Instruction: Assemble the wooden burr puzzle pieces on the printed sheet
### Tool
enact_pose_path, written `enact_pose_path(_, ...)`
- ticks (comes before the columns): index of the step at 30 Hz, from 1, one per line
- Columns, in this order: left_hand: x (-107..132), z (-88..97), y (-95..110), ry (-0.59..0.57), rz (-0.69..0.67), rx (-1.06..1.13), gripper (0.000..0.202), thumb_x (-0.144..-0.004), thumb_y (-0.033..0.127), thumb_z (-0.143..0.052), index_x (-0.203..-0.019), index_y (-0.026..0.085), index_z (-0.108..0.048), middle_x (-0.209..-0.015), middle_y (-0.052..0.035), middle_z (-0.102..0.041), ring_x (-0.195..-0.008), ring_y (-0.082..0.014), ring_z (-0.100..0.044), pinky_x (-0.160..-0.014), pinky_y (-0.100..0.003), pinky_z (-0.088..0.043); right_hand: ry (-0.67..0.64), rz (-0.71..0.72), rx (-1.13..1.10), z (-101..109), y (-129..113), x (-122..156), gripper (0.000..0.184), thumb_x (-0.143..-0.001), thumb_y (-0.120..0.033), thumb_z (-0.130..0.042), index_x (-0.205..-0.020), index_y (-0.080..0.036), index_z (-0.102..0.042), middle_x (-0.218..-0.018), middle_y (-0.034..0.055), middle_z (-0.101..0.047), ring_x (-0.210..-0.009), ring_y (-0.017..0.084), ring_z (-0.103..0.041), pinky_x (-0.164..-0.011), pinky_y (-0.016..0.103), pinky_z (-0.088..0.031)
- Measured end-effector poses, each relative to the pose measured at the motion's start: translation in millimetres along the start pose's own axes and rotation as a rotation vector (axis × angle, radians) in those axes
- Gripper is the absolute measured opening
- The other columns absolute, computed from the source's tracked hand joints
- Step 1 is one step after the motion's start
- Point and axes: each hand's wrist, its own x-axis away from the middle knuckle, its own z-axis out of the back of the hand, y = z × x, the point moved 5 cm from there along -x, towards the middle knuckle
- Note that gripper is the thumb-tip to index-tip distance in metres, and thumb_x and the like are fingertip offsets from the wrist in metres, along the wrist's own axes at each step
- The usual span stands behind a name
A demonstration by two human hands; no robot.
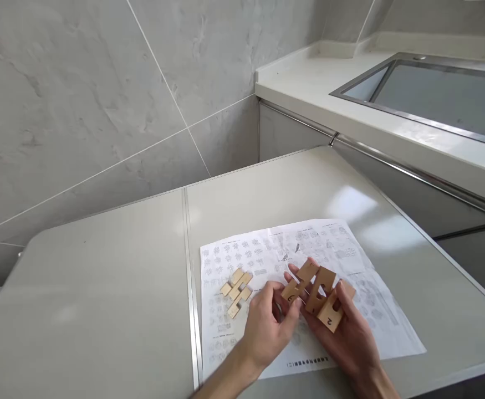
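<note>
- Hands low and right of centre in the frame, over a printed instruction sheet (309, 249) spread on a grey table (101, 288).
- Right hand (350, 332) lies palm up, fingers cupped under a cluster of notched wooden pieces (317, 293) (one shows a "2"); the cluster is lifted just clear of the sheet.
- Left hand (267, 324) pinches the cluster's left end between thumb and fingers.
- Second group of wooden pieces (237, 291) lies flat on the sheet, left of the hands, untouched.
- Step in hand, as I judge it: fitting one piece into the held cluster. The next move calls for a steady lower hand and notches lined up square before any sliding.
- Edges: table's near edge sits close below the wrists; a seam (190, 277) runs down just left of the sheet. A counter with sink (433, 94) rises upper right. Open room lies leftward and up-frame.
</note>
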Motion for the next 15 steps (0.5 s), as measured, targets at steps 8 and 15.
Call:
enact_pose_path(8,-1.3,1.8,-3.9,0.008,0.003,0.051,0.029,-0.110,0.046,-0.050,-0.122,0.021,-0.061,-0.074,0.0008,-0.066,-0.060,-0.0154,-0.059,-0.056,-0.026,-0.046,0.000,0.018,0.023,-5.8,-1.9,1.6,0.058,-0.100,-0.050,-0.070,-0.154,-0.035,-0.058,-0.157,0.0086,-0.061,-0.154,0.033,-0.046,-0.125,0.059,-0.040)
enact_pose_path(15,-1.5,6.1,0.8,0.045,-0.010,0.333,0.027,-0.110,0.046,-0.053,-0.110,0.020,-0.062,-0.084,-0.0019,-0.070,-0.062,-0.0123,-0.063,-0.058,-0.024,-0.051,0.000,0.031,0.018,-4.4,-0.9,0.7,0.058,-0.099,-0.044,-0.071,-0.155,-0.035,-0.057,-0.151,0.0075,-0.066,-0.144,0.034,-0.056,-0.121,0.061,-0.044)
